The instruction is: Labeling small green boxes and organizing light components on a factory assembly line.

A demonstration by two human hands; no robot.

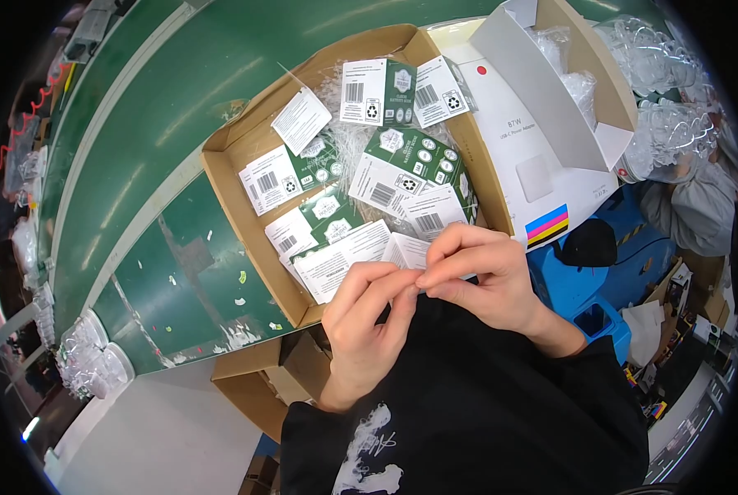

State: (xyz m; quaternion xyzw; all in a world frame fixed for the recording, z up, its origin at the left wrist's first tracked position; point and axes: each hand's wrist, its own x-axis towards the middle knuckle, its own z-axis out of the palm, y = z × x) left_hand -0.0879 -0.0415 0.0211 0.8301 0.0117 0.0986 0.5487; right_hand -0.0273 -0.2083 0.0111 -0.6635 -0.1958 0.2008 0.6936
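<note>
My left hand (365,330) and my right hand (489,276) meet over the near edge of a shallow brown cardboard box (478,157). Thumbs and fingers of both are closed in a pinch, tip to tip. Whatever sits between the fingertips is too small or hidden to make out. Just beyond them a folded white printed card (405,250) shows, partly covered by my fingers; whether they touch it I cannot tell. Several green and white printed cards (398,148) lie in the box, over thin clear plastic strands (349,158).
Beneath the box is a green tabletop (158,285) with small paper scraps. To the right stands an opened white carton (513,124) with clear plastic wrap inside. Bundles of clear plastic pieces (666,136) lie beyond it, beside a person's grey sleeve (703,210). Blue bins (563,276) stand lower right.
</note>
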